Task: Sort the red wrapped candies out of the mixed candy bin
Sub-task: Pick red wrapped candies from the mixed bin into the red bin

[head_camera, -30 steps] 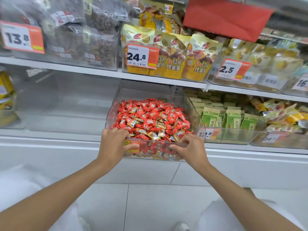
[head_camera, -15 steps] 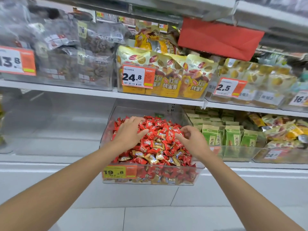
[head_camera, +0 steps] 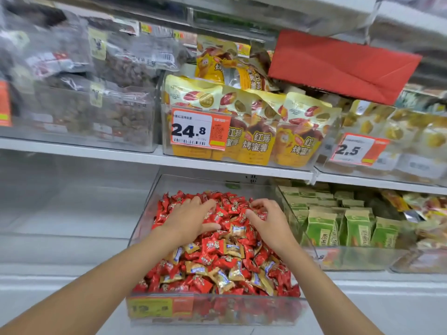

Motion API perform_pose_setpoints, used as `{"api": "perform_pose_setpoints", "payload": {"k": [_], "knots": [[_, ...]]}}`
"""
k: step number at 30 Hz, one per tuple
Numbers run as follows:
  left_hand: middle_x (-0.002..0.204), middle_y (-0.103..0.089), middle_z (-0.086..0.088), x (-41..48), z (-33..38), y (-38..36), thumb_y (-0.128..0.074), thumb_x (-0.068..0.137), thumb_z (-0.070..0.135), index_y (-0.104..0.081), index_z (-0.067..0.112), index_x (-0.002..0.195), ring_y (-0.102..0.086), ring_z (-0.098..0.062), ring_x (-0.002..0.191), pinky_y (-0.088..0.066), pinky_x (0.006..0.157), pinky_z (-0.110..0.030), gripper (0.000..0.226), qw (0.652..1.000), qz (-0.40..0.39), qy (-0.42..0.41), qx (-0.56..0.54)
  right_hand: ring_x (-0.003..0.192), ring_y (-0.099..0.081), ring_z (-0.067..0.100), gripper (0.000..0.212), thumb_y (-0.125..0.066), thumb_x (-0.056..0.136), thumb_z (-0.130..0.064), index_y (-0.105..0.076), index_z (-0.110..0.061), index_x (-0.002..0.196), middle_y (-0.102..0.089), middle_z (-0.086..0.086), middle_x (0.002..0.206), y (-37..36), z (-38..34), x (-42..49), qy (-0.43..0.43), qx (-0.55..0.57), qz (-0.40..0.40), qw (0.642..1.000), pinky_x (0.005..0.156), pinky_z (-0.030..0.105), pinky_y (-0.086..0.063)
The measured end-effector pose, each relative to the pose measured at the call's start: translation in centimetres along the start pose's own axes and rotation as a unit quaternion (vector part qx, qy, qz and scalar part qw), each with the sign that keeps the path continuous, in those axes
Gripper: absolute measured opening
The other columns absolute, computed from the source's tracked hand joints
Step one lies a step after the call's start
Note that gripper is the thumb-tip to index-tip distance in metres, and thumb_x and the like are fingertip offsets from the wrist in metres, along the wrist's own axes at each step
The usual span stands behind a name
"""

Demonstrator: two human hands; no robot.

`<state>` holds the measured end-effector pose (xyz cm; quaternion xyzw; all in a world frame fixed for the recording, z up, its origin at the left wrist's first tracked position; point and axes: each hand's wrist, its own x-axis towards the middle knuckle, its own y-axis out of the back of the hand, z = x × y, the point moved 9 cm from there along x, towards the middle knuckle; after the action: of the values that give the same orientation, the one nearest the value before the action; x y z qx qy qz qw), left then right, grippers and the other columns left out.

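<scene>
Likely light and slippery, the red wrapped candies [head_camera: 210, 245] want pinching by their wrapper ends; left hand [head_camera: 191, 218] lies flat, right hand [head_camera: 268, 224] curls, hold unclear.

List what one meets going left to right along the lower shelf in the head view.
Along that shelf: clear bin → left hand resting on the candies → right hand, also on them → green packets → yellow-and-red packets at the far right.

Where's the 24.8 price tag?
Head view, centre: the 24.8 price tag, in front of the yellow snack bags on the upper shelf, above the candy bin.
</scene>
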<state>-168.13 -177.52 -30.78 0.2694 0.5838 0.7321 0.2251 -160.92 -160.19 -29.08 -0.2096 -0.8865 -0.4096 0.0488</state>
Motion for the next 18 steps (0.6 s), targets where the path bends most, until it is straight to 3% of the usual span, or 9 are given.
{"api": "perform_pose_setpoints", "payload": {"k": [3,6,8,10,11,14,16,18], "knots": [[0.092,-0.057,0.003,-1.0,-0.6,2.6,-0.052,0.091,0.048,-0.041,0.026,0.101,-0.054,-0.022,0.084,-0.038,0.069,-0.033,0.027,0.996,0.080,-0.013,-0.049,0.111,-0.053,0.014,0.029,-0.061,0.092,-0.034,-0.058,-0.019,0.118,-0.052,-0.004,0.114,-0.1,-0.6,0.9,-0.007,0.024,0.001,1.000,0.095,0.024,-0.039],[0.082,-0.057,0.007,-2.3,-1.5,4.2,-0.053,0.093,0.042,-0.039,0.028,0.095,-0.052,-0.016,0.070,-0.043,0.071,-0.035,0.021,0.990,0.123,-0.003,-0.074,0.126,-0.045,0.018,0.046,-0.059,0.092,-0.042,-0.050,-0.021,0.133,-0.049,0.002,0.131,-1.5,-1.6,1.4,0.013,0.005,-0.033,0.999,0.103,0.028,-0.036],[0.092,-0.060,0.009,-3.3,-2.0,4.0,-0.053,0.093,0.041,-0.046,0.031,0.099,-0.055,-0.012,0.079,-0.045,0.082,-0.038,0.013,0.989,0.114,0.004,-0.096,0.143,-0.024,0.024,0.069,-0.052,0.090,-0.058,-0.028,-0.031,0.148,-0.032,0.004,0.151,-3.6,-2.2,0.9,0.034,-0.016,-0.103,0.994,0.115,0.040,-0.025],[0.103,-0.061,0.010,-4.0,-2.1,3.3,-0.052,0.093,0.041,-0.050,0.037,0.100,-0.058,-0.014,0.094,-0.045,0.091,-0.040,0.008,0.991,0.092,0.002,-0.101,0.148,-0.005,0.025,0.080,-0.045,0.084,-0.071,-0.009,-0.044,0.151,-0.011,0.001,0.161,-5.6,-2.1,0.0,0.036,-0.049,-0.170,0.984,0.119,0.050,-0.012],[0.103,-0.060,0.010,-4.2,-2.1,3.0,-0.052,0.093,0.043,-0.049,0.039,0.098,-0.058,-0.014,0.094,-0.046,0.091,-0.041,0.007,0.991,0.083,-0.001,-0.102,0.149,-0.001,0.026,0.081,-0.043,0.082,-0.075,-0.007,-0.048,0.149,-0.006,0.000,0.162,-6.3,-1.8,-0.4,0.036,-0.082,-0.194,0.977,0.118,0.053,-0.009],[0.101,-0.059,0.011,-4.9,-1.9,3.2,-0.051,0.092,0.046,-0.048,0.039,0.096,-0.058,-0.013,0.094,-0.048,0.086,-0.040,0.008,0.990,0.083,0.004,-0.115,0.145,-0.016,0.028,0.072,-0.046,0.078,-0.077,-0.031,-0.046,0.142,-0.023,0.002,0.156,-6.8,-1.5,-0.9,0.060,-0.175,-0.203,0.961,0.115,0.056,-0.019],[0.102,-0.059,0.011,-5.5,-1.8,3.7,-0.050,0.093,0.046,-0.051,0.037,0.099,-0.056,-0.012,0.096,-0.046,0.087,-0.040,0.011,0.989,0.090,0.013,-0.113,0.131,-0.034,0.026,0.057,-0.053,0.079,-0.072,-0.050,-0.039,0.125,-0.045,0.001,0.137,-6.2,-1.6,-1.0,0.078,-0.154,-0.183,0.968,0.107,0.047,-0.032],[0.103,-0.058,0.011,-6.0,-1.7,4.1,-0.050,0.093,0.046,-0.052,0.035,0.101,-0.054,-0.011,0.096,-0.045,0.088,-0.039,0.014,0.989,0.091,0.020,-0.113,0.111,-0.046,0.019,0.038,-0.060,0.083,-0.060,-0.055,-0.030,0.105,-0.055,-0.002,0.113,-5.2,-2.1,-1.4,0.093,-0.111,-0.161,0.976,0.093,0.037,-0.041]]}}
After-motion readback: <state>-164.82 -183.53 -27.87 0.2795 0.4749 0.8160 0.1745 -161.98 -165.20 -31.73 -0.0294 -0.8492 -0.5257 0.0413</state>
